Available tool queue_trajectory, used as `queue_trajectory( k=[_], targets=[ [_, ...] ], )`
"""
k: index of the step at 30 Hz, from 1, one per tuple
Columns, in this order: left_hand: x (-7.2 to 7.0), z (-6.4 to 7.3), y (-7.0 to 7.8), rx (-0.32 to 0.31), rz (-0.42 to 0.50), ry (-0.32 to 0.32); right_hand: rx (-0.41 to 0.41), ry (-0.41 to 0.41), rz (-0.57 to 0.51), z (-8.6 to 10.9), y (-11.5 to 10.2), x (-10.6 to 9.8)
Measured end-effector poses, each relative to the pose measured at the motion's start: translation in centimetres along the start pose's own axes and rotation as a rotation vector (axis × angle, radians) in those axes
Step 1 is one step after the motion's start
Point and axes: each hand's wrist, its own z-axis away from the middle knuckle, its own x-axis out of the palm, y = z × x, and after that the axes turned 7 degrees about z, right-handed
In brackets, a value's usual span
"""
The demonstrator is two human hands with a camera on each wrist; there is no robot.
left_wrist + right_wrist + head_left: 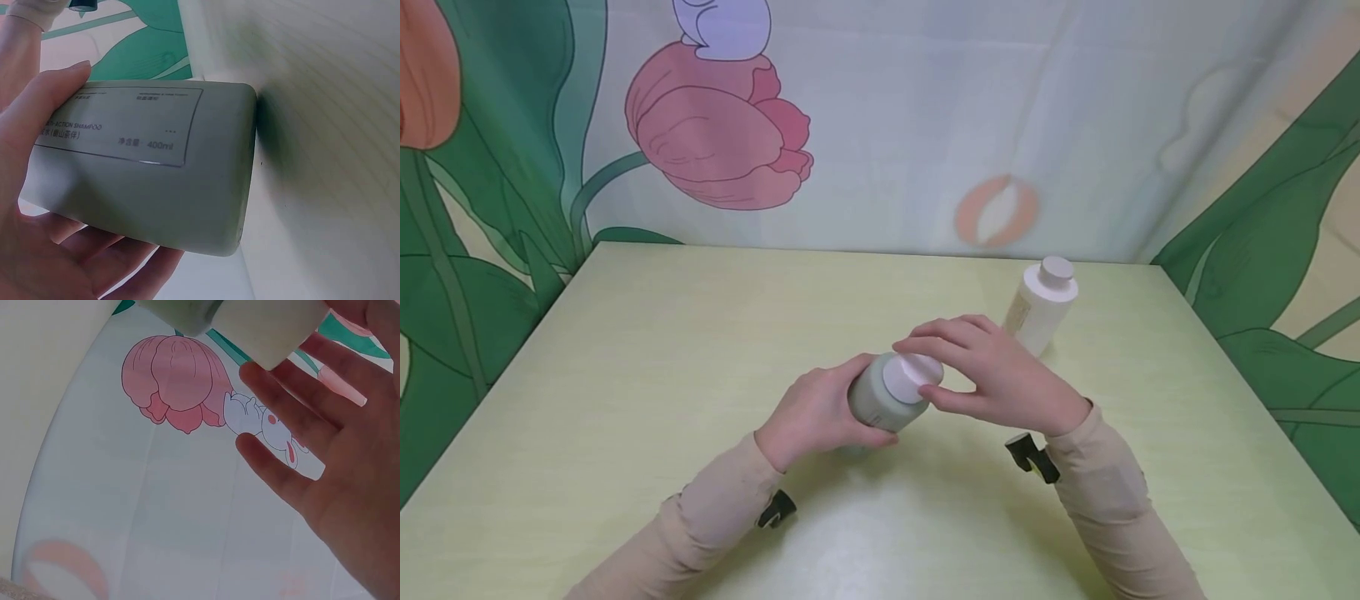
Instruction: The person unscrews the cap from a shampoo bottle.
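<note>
My left hand (815,414) grips a grey-green shampoo bottle (877,403) round its body. In the left wrist view the label on the shampoo bottle (144,181) reads "shampoo" and 400ml, and its flat base faces the table. The bottle leans, with its white cap (904,379) turned up towards the right. Thumb and fingers of my right hand (1000,375) pinch that cap at its sides. In the right wrist view the ring and little fingers of the right hand (350,444) spread away from the cap (269,331).
A white bottle (1037,308) with a white cap stands upright at the back right, just behind my right hand. The pale yellow table (647,350) ends at a curtain (880,125) printed with tulips and leaves. Small black cameras (1032,458) sit at both wrists.
</note>
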Motion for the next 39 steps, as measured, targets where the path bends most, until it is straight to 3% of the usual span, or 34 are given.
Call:
queue_trajectory(
  k=[11, 18, 26, 34, 39],
  targets=[
    [0.03, -0.02, -0.23, -0.004, 0.003, 0.002, 0.117, -0.006, -0.016, 0.07, 0.08, -0.17],
    [-0.04, -0.05, -0.12, -0.001, 0.003, -0.005, 0.077, 0.019, 0.012, -0.06, 0.06, 0.13],
    [-0.19, 0.02, 0.04, -0.007, 0.02, -0.006, 0.014, -0.031, -0.033, 0.11, 0.02, -0.1],
    [-0.15, 0.03, -0.01, -0.008, 0.011, -0.004, 0.118, -0.04, -0.014, 0.12, 0.12, -0.25],
    [-0.19, 0.03, 0.0, -0.009, 0.009, -0.007, 0.121, -0.012, -0.005, 0.01, 0.11, -0.06]
  ],
)
